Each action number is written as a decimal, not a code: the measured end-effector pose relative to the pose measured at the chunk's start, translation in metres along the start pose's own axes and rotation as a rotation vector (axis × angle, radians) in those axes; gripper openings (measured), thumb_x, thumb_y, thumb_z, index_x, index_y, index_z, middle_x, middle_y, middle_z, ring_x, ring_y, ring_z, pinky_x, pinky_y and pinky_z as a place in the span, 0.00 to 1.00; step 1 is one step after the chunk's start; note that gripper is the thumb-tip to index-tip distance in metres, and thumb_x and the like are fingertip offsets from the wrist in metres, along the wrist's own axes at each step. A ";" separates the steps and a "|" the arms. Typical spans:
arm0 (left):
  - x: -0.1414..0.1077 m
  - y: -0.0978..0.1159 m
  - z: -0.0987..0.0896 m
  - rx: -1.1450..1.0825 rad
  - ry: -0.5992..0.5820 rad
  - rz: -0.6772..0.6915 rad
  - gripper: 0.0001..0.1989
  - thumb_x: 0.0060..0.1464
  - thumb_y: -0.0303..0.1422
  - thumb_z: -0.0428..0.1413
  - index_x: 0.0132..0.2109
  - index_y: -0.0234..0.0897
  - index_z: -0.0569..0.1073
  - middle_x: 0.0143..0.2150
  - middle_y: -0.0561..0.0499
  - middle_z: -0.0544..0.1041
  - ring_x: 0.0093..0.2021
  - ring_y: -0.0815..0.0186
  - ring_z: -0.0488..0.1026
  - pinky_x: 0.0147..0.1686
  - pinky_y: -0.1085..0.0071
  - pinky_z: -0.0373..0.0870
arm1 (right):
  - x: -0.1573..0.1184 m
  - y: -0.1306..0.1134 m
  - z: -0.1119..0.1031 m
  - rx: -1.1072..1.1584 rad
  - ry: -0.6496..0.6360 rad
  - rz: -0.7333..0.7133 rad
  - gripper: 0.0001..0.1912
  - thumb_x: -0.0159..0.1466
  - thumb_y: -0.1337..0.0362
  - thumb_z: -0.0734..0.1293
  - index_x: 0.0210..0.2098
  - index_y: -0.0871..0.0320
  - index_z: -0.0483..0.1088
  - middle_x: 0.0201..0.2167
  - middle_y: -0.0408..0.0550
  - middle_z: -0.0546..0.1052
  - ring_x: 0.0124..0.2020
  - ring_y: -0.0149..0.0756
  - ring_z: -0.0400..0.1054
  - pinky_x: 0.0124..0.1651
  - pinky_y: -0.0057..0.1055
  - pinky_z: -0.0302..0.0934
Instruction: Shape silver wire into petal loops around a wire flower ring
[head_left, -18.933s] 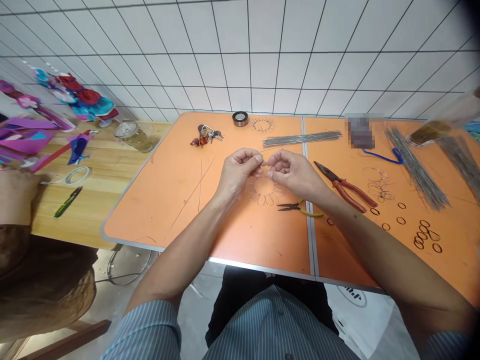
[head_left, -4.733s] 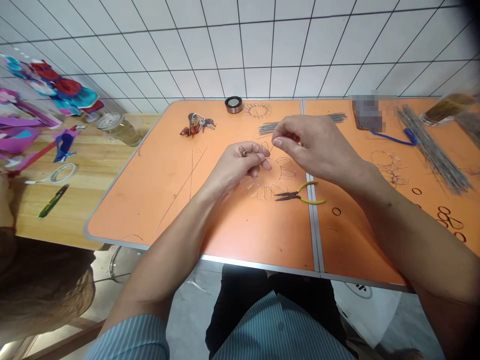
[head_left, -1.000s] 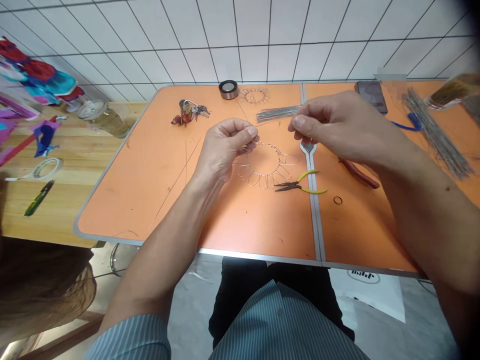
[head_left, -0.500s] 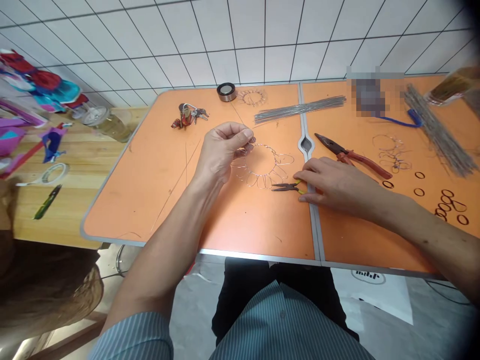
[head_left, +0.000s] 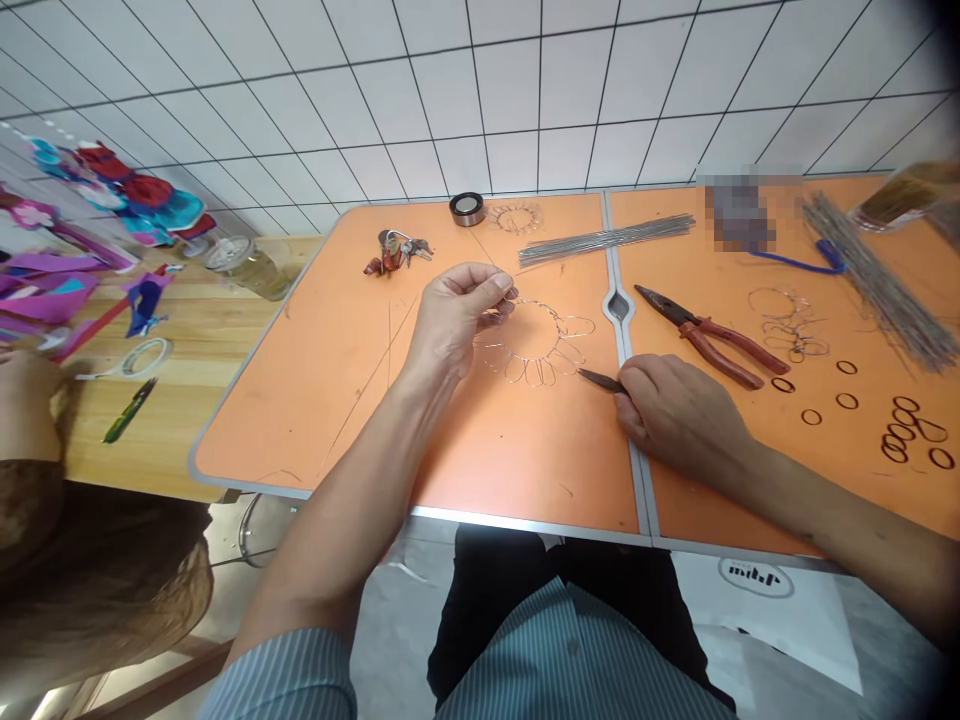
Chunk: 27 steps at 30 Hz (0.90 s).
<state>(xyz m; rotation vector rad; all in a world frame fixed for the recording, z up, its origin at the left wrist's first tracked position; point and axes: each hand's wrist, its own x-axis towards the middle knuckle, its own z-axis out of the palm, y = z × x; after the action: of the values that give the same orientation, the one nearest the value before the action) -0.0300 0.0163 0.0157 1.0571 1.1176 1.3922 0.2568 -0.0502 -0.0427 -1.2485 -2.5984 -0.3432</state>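
Note:
Between the thumb and fingers of my left hand [head_left: 466, 312] is a thin wire ring with petal-like loops [head_left: 538, 372], pinched at its upper left edge. Its loops fan out to the right and below, just over the orange table [head_left: 480, 460]. My right hand [head_left: 671, 405] is closed around small needle-nose pliers [head_left: 600, 381]; their dark jaws point left toward the ring's lower right, apart from it. The pliers' handles are hidden in my palm. Larger red-handled pliers [head_left: 712, 335] lie beyond my right hand.
At the back lie a tape roll [head_left: 467, 209], keys [head_left: 397, 252], another wire ring [head_left: 514, 218] and a wire bundle [head_left: 607, 240]. Small dark rings [head_left: 900, 430] and a second bundle [head_left: 881, 285] are at right. A co-worker's arm [head_left: 28, 405] shows at left by a cutter [head_left: 129, 410].
My right hand has closed around the small pliers, whose yellow handles showed before, and has shifted slightly. The left hand keeps its pinch. The whole view has moved a little.

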 end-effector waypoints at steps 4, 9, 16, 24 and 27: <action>-0.001 -0.002 -0.001 -0.017 0.016 -0.012 0.10 0.49 0.35 0.73 0.30 0.40 0.79 0.32 0.53 0.81 0.29 0.72 0.75 0.29 0.76 0.71 | -0.002 0.004 -0.018 0.336 -0.022 0.391 0.12 0.76 0.61 0.60 0.38 0.54 0.73 0.31 0.52 0.78 0.33 0.47 0.71 0.33 0.41 0.53; 0.003 -0.012 -0.003 -0.071 0.077 -0.069 0.12 0.50 0.36 0.74 0.31 0.39 0.78 0.31 0.53 0.80 0.29 0.71 0.76 0.30 0.76 0.74 | -0.010 -0.001 -0.046 1.148 -0.276 0.679 0.18 0.77 0.46 0.65 0.40 0.52 0.74 0.32 0.47 0.81 0.29 0.41 0.72 0.36 0.40 0.65; 0.006 -0.012 0.002 -0.233 0.100 -0.270 0.11 0.53 0.31 0.72 0.32 0.38 0.76 0.31 0.53 0.79 0.27 0.70 0.78 0.31 0.73 0.79 | 0.006 -0.006 -0.034 0.592 -0.143 0.493 0.14 0.76 0.56 0.63 0.45 0.54 0.79 0.41 0.53 0.85 0.42 0.52 0.79 0.42 0.44 0.66; -0.004 -0.008 0.012 -0.358 0.014 -0.343 0.10 0.59 0.30 0.70 0.34 0.38 0.76 0.32 0.53 0.81 0.30 0.71 0.79 0.37 0.74 0.82 | 0.061 -0.019 -0.013 0.279 -0.016 0.314 0.19 0.81 0.58 0.59 0.54 0.59 0.79 0.51 0.59 0.83 0.49 0.51 0.78 0.40 0.40 0.61; -0.004 -0.010 0.012 -0.375 0.015 -0.294 0.12 0.55 0.31 0.73 0.34 0.38 0.77 0.32 0.54 0.81 0.32 0.70 0.81 0.38 0.74 0.82 | 0.069 -0.028 -0.010 0.245 0.002 0.284 0.21 0.81 0.56 0.57 0.53 0.59 0.80 0.49 0.58 0.83 0.46 0.48 0.77 0.35 0.38 0.56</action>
<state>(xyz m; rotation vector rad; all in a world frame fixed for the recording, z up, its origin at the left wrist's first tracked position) -0.0158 0.0141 0.0076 0.5892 0.9308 1.3072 0.1943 -0.0198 -0.0144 -1.4931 -2.3289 0.0258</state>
